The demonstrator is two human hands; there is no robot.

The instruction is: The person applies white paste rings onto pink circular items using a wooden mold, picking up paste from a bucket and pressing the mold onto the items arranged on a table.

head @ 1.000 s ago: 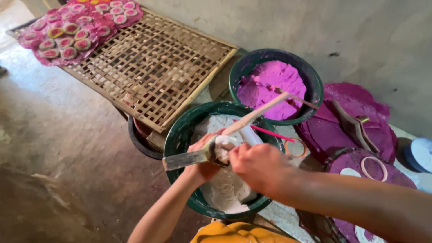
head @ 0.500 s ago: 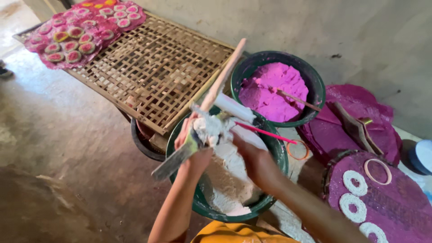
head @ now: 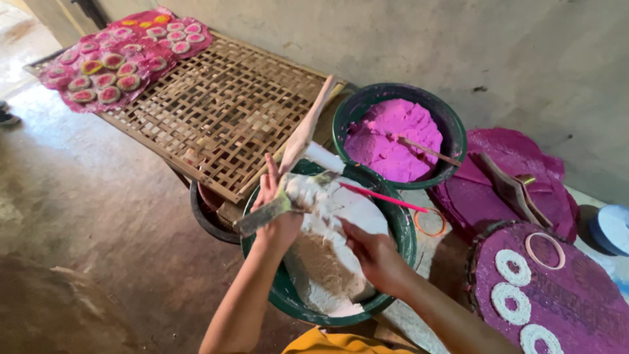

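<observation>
- Over the green tub (head: 265, 298) of white dough (head: 334, 259), the left hand (head: 275, 206) has its fingers closed on a dough-caked scraper (head: 262, 216), with a long wooden stick (head: 306, 128) rising from the same grip.
- The right hand (head: 373, 252) rests on the dough inside the tub; whether its fingers are open or curled is unclear.
- A second tub holding pink dough (head: 393, 137) stands just behind, beside the bamboo rack (head: 216, 118).
</observation>
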